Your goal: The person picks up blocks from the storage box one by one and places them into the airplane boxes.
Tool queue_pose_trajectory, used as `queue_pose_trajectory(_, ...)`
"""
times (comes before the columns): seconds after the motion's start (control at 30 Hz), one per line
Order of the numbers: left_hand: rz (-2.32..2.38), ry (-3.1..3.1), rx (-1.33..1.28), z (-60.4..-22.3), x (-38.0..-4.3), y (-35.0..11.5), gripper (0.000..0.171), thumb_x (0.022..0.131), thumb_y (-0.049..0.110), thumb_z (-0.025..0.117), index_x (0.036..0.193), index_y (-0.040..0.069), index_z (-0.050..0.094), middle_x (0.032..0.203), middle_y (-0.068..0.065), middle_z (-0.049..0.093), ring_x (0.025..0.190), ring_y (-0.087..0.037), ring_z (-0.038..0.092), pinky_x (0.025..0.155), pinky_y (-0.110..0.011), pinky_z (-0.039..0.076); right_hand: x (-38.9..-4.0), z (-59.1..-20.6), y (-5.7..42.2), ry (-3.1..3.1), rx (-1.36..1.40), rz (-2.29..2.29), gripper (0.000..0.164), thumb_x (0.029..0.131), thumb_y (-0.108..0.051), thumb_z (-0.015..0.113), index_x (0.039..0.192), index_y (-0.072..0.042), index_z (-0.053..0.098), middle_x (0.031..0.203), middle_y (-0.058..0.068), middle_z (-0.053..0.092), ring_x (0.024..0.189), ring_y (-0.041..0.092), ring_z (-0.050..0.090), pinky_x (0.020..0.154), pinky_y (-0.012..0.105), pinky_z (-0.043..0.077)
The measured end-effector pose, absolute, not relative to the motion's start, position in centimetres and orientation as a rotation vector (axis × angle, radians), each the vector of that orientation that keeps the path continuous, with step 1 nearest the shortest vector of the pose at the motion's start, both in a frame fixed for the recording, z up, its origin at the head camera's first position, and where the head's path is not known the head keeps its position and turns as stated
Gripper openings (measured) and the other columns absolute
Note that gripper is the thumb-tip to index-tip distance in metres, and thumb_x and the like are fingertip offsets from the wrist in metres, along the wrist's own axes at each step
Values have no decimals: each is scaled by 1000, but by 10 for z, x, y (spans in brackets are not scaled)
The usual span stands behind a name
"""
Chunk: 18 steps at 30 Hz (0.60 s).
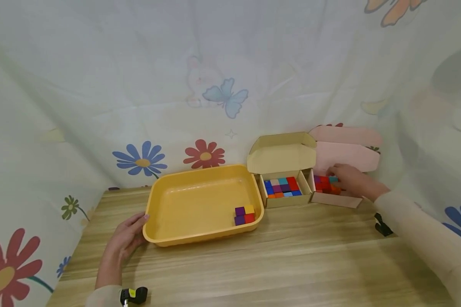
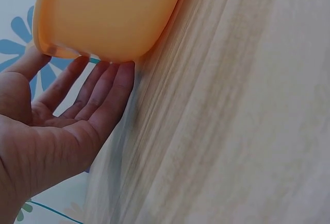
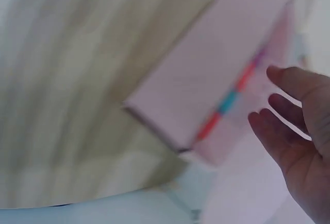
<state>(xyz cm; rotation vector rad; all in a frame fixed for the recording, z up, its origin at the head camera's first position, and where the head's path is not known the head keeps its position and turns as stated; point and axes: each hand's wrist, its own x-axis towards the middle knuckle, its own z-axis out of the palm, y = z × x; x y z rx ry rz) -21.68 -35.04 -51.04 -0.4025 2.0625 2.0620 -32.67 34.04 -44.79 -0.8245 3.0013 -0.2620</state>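
A yellow tray (image 1: 197, 234) stands on the table with several coloured cubes (image 1: 244, 215) in its right front corner. My left hand (image 1: 126, 236) holds its left end, thumb at the rim and the other fingertips against the outer wall, as the left wrist view shows. On the right, my right hand (image 1: 351, 179) hovers at an open pink box (image 1: 336, 199) of coloured cubes (image 1: 324, 185). Thumb and fingers (image 3: 278, 136) are loosely bent and spread apart, with nothing between them in the right wrist view. That view is blurred.
An open cream box (image 1: 288, 201) with rows of coloured cubes (image 1: 282, 187) stands between tray and pink box, its lid (image 1: 282, 153) raised behind. A printed curtain (image 1: 230, 64) hangs behind the wood-grain table (image 1: 253, 273). A black device (image 1: 134, 295) sits at the left wrist.
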Motion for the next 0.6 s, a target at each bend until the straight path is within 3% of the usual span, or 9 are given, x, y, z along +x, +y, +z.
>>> queue_pose_trajectory(0.2,2088,2046,-395,-509,-216,-351,79,101,38,64,160,3,26,127,4,60,105,-6,65,90,-34,58,-322,-423,306,2958,-1015,-350,25,93,-7,74,116,2,69,112,16,69,103,35,66,91,48,56)
queue_pose_trajectory(0.37,2063,2049,-394,-509,-216,-350,80,101,40,64,161,4,24,141,-6,52,105,-5,64,92,-34,57,-310,-408,269,2903,-1129,-379,25,94,-10,73,117,-1,69,119,16,66,91,28,66,85,43,58)
queue_pose_trajectory(0.6,2052,2055,-370,-511,-218,-350,80,102,40,62,161,4,23,142,-6,52,106,-4,64,92,-33,57,-302,-397,218,2840,-1243,-310,31,97,-20,73,124,-6,67,126,13,62,114,31,61,97,45,54)
